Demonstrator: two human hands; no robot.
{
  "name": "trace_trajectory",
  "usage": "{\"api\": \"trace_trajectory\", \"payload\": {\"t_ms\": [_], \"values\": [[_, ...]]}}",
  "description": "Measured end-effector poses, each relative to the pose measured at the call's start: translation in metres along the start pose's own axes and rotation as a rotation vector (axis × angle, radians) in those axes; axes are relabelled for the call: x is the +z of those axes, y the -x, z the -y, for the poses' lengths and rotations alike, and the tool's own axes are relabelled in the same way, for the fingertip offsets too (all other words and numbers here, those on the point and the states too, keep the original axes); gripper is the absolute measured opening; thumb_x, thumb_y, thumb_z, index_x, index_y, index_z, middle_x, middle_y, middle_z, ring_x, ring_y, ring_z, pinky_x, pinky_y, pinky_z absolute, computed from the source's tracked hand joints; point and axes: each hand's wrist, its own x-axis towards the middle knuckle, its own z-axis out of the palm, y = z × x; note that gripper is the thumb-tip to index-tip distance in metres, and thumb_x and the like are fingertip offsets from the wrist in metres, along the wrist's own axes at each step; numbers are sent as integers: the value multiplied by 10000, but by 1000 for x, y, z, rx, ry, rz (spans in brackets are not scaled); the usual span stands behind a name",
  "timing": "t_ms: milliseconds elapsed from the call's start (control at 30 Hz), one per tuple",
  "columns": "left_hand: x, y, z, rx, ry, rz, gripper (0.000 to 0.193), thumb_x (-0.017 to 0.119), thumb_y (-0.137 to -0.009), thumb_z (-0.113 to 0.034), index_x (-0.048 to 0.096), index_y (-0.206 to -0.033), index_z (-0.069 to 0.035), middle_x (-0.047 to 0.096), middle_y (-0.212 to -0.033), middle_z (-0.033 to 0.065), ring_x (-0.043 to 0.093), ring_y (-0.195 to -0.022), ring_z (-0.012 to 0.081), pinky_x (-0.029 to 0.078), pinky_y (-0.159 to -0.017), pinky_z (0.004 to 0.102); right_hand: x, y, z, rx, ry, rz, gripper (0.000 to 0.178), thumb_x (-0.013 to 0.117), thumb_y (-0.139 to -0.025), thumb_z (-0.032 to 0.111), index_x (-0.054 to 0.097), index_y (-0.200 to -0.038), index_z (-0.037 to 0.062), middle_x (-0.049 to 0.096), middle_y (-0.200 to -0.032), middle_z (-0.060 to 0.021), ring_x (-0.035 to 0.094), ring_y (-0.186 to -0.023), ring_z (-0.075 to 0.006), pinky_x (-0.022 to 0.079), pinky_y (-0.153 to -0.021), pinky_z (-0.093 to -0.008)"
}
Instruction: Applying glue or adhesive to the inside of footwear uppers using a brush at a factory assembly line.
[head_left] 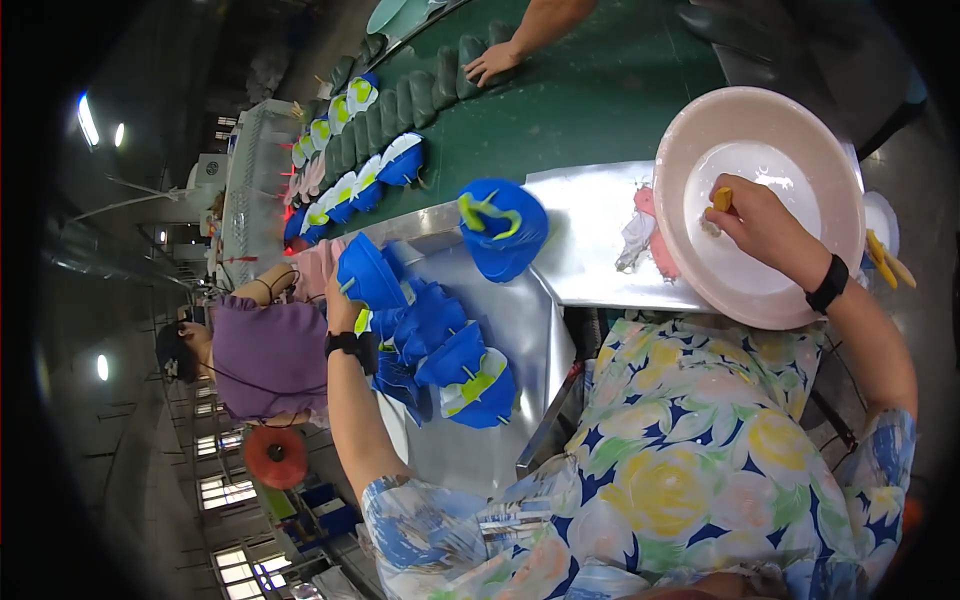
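My left hand is closed on the edge of a blue shoe upper, at the far left side of a pile of blue uppers with lime and white linings. Part of its fingers is hidden behind the upper. Over the pink basin, my right hand grips a brush by its short yellow handle. The brush's tip points down toward the white liquid in the basin. A single blue upper with a lime strip stands between the pile and the basin.
A green conveyor carries rows of dark shoe-shaped pieces and blue uppers. Another person's hand touches a dark piece. A person in purple is at left. Pink and white scraps lie beside the basin; yellow-handled tools are right.
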Motion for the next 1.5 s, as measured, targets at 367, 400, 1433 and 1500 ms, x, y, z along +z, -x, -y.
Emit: {"api": "trace_trajectory", "payload": {"t_ms": [367, 400, 1433, 1500], "values": [[34, -99, -159, -62, 1354, 384, 358, 480, -1017, -246, 541, -1317, -60, 631, -1255, 128, 649, -1089, 271, 545, -937, 387, -67, 17, -20, -99, 117, -204, 147, 697, -848, 95, 590, -911, 17, 629, -805, -144, 615, -705, -277, 476, -667, -349], [47, -110, -188, -53, 1394, 425, 364, 479, -1018, -256, 540, -1318, -60, 629, -1255, 129, 645, -1099, 272, 545, -944, 395, -78, 19, -19, -73, 126, -237, 147, 697, -848, 95, 590, -911, 17, 629, -805, -144, 615, -705, -277, 476, -667, -349], [135, -142, -413, 322, 1499, -186, 420, 511, -1007, -247, 487, -1358, -17, 582, -1310, 162, 612, -1151, 300, 522, -980, 422, -64, 25, 20, 180, -646, -611, 403, 659, -855, 309, 652, -835, -93, 681, -715, -153, 660, -570, -170, 521, -538, -255], [135, -142, -419, 398, 1450, -317, 418, 521, -1003, -252, 498, -1344, -12, 592, -1295, 165, 623, -1133, 311, 528, -972, 423, -59, 25, 21, 194, -748, -578, 393, 654, -863, 296, 651, -830, -96, 675, -698, -140, 651, -556, -162, 508, -527, -254]]}}
